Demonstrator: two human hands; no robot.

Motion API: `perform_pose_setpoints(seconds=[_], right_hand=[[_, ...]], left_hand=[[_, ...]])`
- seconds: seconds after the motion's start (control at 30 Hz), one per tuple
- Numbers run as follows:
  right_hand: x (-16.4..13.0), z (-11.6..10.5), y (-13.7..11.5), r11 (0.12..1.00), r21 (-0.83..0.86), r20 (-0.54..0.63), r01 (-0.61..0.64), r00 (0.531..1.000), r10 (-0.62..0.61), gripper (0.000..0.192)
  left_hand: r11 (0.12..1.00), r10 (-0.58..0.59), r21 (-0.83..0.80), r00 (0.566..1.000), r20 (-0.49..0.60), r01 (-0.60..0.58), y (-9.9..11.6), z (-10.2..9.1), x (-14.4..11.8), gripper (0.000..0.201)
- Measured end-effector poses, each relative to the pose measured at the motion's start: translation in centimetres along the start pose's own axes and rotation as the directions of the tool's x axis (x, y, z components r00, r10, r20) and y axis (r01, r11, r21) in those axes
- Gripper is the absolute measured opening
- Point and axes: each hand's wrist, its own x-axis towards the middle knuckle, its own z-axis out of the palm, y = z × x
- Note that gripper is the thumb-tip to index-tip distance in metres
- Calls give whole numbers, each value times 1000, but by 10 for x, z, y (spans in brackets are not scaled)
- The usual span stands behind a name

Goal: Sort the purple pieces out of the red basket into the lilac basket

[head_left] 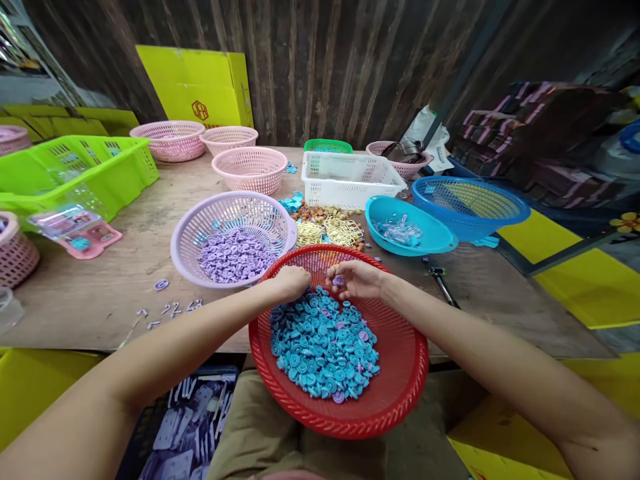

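Head view: the right hand [356,279] pinches one purple disc [339,281] in its grip above the red basket [400,393]. The left hand [289,281] curls into the blue discs [320,350]; whether it holds any is hidden. The basket overhangs the surface [100,293] and could tip. The round disc shows no long axis.

Counts: 1 red basket [400,393], 1 lilac basket [200,230], 4 pink baskets fully in view on the surface, first one [250,170], 1 white crate [350,179], 1 teal bowl [435,240], 1 blue basket [470,203], 1 green tray [80,175]. Blue and purple discs [320,350]: too many to count.
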Motion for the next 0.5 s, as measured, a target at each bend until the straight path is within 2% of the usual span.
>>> perform_pose_setpoints(seconds=[0.07, 0.1, 0.13, 0.17, 0.23, 0.3, 0.37, 0.43, 0.5], right_hand=[[0, 3, 6, 981, -193, -80, 12, 996, -28, 7], [0, 5, 11, 936, -352, -111, 16, 992, -59, 9], [1, 7, 16, 848, -530, -119, 26, 987, -104, 8], [1, 10, 21, 715, -698, -103, 39, 983, -154, 6], [0, 16, 32, 388, -921, -54, 40, 972, -229, 9], [-3, 24, 38, 125, -992, -60, -27, 961, -268, 20], [-5, 32, 40, -24, -992, -110, -121, 958, -264, 24], [-7, 37, 38, -99, -982, -132, -160, 962, -240, 25], [-6, 38, 35, -106, -979, -147, -173, 964, -220, 23]], left_hand=[[1000, 14, 21, 1000, -14, -13, 2, 5, 6, 22], [999, 22, 33, 1000, -19, -21, 2, 8, 10, 22], [999, 34, 36, 999, -17, -34, 2, 10, 13, 21], [998, 49, 39, 999, -10, -48, 1, 12, 16, 21], [996, 79, 46, 997, 24, -81, -1, 14, 20, 22], [992, 113, 48, 991, 68, -117, -3, 14, 22, 22], [989, 138, 41, 986, 95, -143, -4, 13, 23, 23], [988, 150, 28, 983, 103, -153, -5, 12, 24, 25], [988, 153, 6, 983, 98, -154, -6, 13, 25, 25]])
